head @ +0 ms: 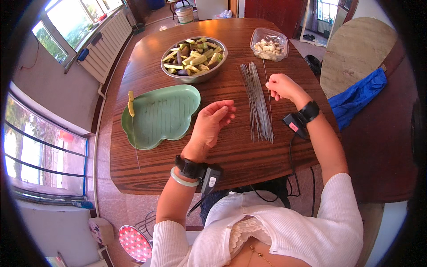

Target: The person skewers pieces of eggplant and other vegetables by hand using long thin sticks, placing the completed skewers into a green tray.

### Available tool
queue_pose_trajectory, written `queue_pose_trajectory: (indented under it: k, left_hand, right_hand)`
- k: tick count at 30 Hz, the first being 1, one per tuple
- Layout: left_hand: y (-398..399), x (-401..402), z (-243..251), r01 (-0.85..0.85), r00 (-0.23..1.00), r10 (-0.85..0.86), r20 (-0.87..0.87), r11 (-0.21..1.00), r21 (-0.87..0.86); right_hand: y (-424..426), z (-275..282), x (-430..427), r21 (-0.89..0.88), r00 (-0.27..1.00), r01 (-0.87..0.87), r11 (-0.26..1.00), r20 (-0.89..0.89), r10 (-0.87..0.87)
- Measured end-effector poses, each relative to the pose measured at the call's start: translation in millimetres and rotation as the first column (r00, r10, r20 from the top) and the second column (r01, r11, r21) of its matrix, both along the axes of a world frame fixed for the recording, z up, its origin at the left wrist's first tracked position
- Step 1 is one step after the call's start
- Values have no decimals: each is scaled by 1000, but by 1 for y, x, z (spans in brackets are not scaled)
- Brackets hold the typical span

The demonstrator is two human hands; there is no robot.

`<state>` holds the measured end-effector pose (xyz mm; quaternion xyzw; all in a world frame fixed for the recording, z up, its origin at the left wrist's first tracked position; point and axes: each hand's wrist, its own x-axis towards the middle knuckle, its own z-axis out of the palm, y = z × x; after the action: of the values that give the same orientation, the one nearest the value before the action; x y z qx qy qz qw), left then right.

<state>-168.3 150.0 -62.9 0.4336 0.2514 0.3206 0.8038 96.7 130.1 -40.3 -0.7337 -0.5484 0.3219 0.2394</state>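
Observation:
My right hand [279, 87] pinches one thin metal skewer [269, 103] between thumb and fingers, just right of a bundle of metal skewers [258, 106] on the table. My left hand [218, 115] is raised right of a green scalloped tray [163, 115], fingers curled and apart, holding nothing. Across the tray's left rim lies a skewer [134, 140] with pale yellow pieces [131, 104] threaded at its far end. A steel bowl [193, 78] behind the tray is heaped with cut eggplant pieces [196, 56]. At the back right, a clear plastic container [283, 55] holds whitish pieces [268, 47].
The wooden table [227, 167] has a curved outline. Cables [292, 160] run down from the wrist-worn devices near its front edge. Right of it are a blue cloth [360, 93] and a round wooden board [353, 50]. A red patterned round seat [135, 243] stands at lower left.

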Motion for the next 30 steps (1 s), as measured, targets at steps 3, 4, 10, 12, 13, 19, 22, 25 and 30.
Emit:
queue_pose_trajectory:
  k: [3,4,10,12,13,19,22,25,30]
  left_hand:
    - [1,3,-7,22,1000,-22,-13,1000,17]
    - [1,2,-8,15,999,-14,-36,1000,21]
    - [-4,-1,6,-22,998,28,-50,993,119]
    - [-4,-3,8,-55,998,53,23,990,133]
    - [-2,-4,8,-88,993,74,97,986,144]
    - [4,-22,7,-365,930,367,-15,928,75]
    - [6,-24,4,-289,955,282,86,953,85]
    - [7,-25,-2,-257,959,252,126,966,21]
    - [2,-26,-3,-199,973,197,117,980,1]
  right_hand:
    - [-5,5,-6,-12,991,6,1000,-133,-7]
    - [-7,9,-11,-2,977,-38,999,-210,37]
    - [-18,42,-94,10,831,-415,910,-403,383]
    - [-13,44,-115,71,818,-505,860,-276,504]
    - [-11,50,-126,73,851,-488,870,-183,493]
    - [36,75,-128,82,873,-488,869,28,487]
    - [83,77,-109,244,890,-450,859,194,412]
    - [115,58,-111,414,862,-487,769,368,348]
    - [134,27,-138,490,838,-542,683,377,395]
